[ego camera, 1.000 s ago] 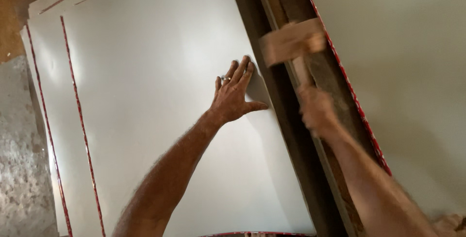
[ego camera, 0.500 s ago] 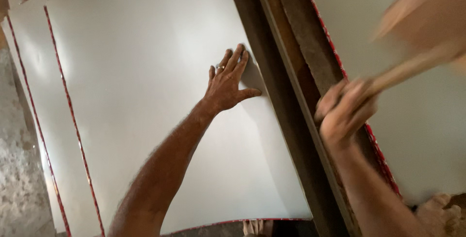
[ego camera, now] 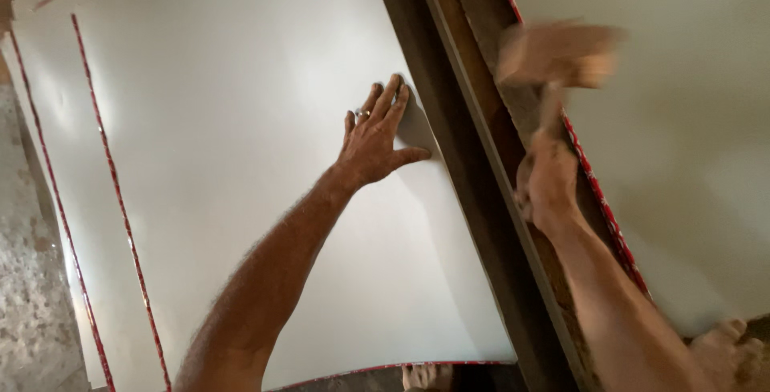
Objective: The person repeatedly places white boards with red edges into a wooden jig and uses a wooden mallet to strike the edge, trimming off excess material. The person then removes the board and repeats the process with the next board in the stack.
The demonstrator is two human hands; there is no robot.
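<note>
The left hand [ego camera: 377, 142] presses flat, fingers spread, steadying the white sheet [ego camera: 241, 159] near its edge; the right hand [ego camera: 548, 183] grips a wooden mallet [ego camera: 557, 55] over the dark beam [ego camera: 465, 159].

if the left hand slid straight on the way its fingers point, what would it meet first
The left hand lies flat on the white sheet, fingers pointing up and to the right. Going straight on, it would likely reach the sheet's edge and then the dark wooden beam beside it.

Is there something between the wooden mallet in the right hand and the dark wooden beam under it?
Nothing visible does. The right hand holds the blurred wooden mallet directly over the dark beam, with no object between them. The left hand lies flat on the white sheet, to the side of the beam.
</note>
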